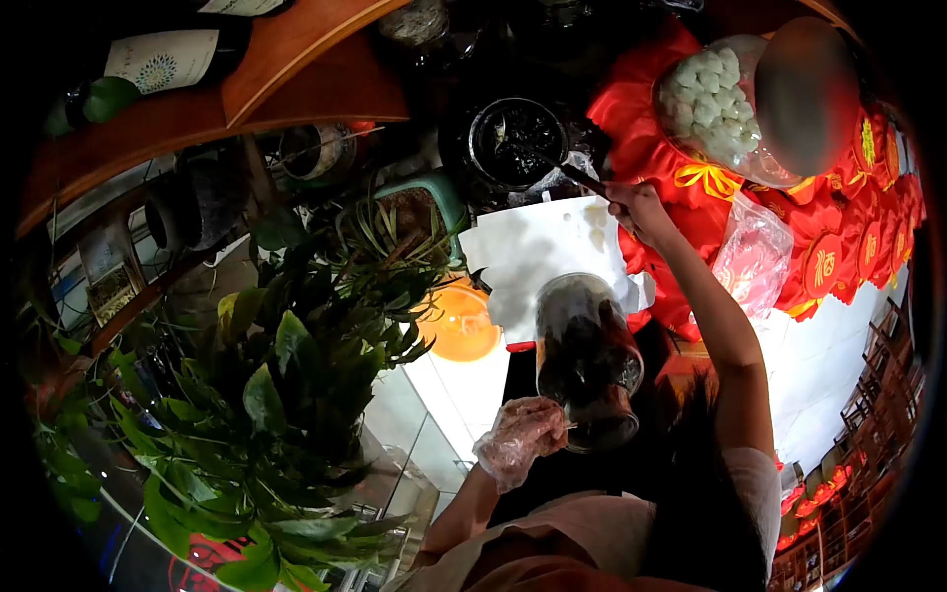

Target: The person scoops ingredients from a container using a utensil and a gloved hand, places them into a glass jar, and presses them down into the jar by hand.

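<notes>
My right hand (639, 210) is closed on the dark handle of a utensil (567, 168), whose far end reaches into a round black pot (518, 143) with dark, glossy contents. Closer to my body, a clear jar (587, 345) partly filled with something dark lies toward me. My left hand (528, 434), covered by a thin clear plastic glove, is beside the jar's near end with its fingers curled together; what they pinch, if anything, is too small to make out. White paper (543, 252) lies between the pot and the jar.
Leafy green plants (266, 395) fill the left side. An orange basin (459, 321) is left of the jar. On the right are red cloth-covered jars (824, 261), a clear bowl of pale round pieces (705, 104) and a plastic bag (755, 257). A wooden shelf (296, 84) curves overhead.
</notes>
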Available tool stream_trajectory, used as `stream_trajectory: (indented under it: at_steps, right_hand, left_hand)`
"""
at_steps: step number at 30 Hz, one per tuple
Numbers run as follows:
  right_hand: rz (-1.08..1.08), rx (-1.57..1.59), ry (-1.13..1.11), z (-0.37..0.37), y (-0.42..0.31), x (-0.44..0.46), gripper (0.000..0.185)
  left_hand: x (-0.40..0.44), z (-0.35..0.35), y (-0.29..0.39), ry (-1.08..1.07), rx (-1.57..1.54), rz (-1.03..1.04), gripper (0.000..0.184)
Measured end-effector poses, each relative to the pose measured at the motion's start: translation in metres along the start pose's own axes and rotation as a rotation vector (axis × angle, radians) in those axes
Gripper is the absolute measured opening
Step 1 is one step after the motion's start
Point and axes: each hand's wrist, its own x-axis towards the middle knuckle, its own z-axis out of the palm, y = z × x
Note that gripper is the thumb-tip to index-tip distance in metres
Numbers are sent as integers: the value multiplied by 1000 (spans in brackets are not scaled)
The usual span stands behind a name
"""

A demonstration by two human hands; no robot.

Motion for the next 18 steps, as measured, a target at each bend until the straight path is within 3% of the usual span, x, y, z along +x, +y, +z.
stream_trajectory:
  at_steps: [2,10,18]
  right_hand:
    - [-9,-26,8,-12,5,-15,13]
    - [-12,64,23,-46,24,-59,30]
    - [-44,12,57,-47,23,-75,30]
  left_hand:
    - [-5,11,4,100,152,-19,15]
    - [-2,10,-6,85,173,-1,14]
    - [-5,20,-10,108,229,12,15]
